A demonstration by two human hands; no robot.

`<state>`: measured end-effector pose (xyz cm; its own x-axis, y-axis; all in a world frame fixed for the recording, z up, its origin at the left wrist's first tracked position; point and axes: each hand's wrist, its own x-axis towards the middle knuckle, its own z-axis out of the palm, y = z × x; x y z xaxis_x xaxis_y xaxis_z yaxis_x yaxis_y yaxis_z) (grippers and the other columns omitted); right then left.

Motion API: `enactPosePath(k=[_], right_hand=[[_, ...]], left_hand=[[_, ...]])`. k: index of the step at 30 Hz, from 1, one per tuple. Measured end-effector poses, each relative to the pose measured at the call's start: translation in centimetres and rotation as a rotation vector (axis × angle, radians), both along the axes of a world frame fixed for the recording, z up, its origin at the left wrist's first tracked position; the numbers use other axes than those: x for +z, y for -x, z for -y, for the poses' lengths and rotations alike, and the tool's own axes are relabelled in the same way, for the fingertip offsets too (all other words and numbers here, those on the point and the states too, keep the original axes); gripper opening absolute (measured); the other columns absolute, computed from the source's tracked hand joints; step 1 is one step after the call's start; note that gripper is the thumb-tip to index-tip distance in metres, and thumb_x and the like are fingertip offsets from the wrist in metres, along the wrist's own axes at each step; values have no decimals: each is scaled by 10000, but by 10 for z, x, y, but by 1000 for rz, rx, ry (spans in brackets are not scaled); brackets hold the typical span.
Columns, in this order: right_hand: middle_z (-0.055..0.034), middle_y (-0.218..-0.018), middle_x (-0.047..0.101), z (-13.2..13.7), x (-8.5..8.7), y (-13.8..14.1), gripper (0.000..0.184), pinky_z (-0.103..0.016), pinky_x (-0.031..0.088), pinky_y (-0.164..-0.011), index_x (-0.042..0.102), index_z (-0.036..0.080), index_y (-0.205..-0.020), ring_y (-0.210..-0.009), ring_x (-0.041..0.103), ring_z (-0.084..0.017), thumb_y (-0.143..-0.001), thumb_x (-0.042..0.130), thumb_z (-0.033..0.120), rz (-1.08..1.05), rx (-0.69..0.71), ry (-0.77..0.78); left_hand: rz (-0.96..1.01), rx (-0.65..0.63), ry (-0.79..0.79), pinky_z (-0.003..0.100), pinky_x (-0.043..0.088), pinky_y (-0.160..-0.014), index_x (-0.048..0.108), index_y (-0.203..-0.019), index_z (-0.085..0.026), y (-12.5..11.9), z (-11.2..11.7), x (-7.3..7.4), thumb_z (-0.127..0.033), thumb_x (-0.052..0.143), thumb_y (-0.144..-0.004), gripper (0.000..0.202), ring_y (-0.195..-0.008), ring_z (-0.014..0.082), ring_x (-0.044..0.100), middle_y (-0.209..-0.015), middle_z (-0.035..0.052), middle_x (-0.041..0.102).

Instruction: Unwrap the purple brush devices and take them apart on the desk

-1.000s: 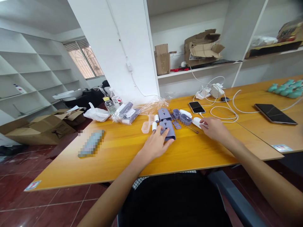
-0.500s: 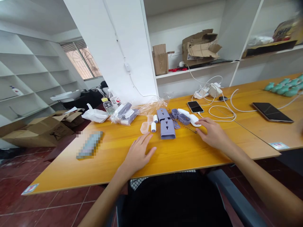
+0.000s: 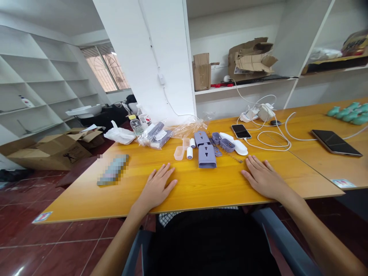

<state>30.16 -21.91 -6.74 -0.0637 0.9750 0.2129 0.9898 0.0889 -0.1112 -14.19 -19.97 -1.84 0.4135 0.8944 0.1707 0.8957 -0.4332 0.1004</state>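
My left hand (image 3: 157,188) lies flat on the wooden table (image 3: 198,188), fingers spread, holding nothing. Palm down on the right, my right hand (image 3: 264,176) rests just in front of a white oval part (image 3: 240,148), also empty. Between and beyond the hands are two purple rectangular housings (image 3: 207,155) with small cut-outs. Left of them stand white cylinders (image 3: 189,153) and translucent pinkish cups (image 3: 179,153). To their right are small purple oval cups (image 3: 227,145) and thin coiled springs (image 3: 234,156).
A phone (image 3: 241,131) on a white cable and a tablet (image 3: 335,142) lie to the right. Plastic-wrapped purple parts (image 3: 158,136), a yellow-capped bottle (image 3: 136,125) and a white bag (image 3: 119,134) are at back left. A blurred flat object (image 3: 113,170) lies on the left.
My right hand has come away from the white oval part and now lies flat nearer the table's front edge. My left hand has shifted left, away from the cylinders.
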Motion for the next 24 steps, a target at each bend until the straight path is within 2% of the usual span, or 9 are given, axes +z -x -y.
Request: enactPosePath(k=[6,24], right_hand=[[-177,-1703,451,-1,-1,0,747,-620,273,-1314,483,132,-1618,-1623,350,-340,-1075,226,576,15,-5,-10],[-186,-1703,443,-1,1,0,748,-619,303,-1303,491,113,-1611,-1615,369,-342,-1072,244,570,17,7,-9]], left_hand=[[-2,-10,7,608,274,-1319,513,-1608,-261,2,-1,-1,-554,416,-1104,590,-1621,318,368,-1712,108,444],[-9,-9,10,610,274,-1316,518,-1604,-264,2,-1,0,-565,406,-1101,597,-1617,325,376,-1708,105,452]])
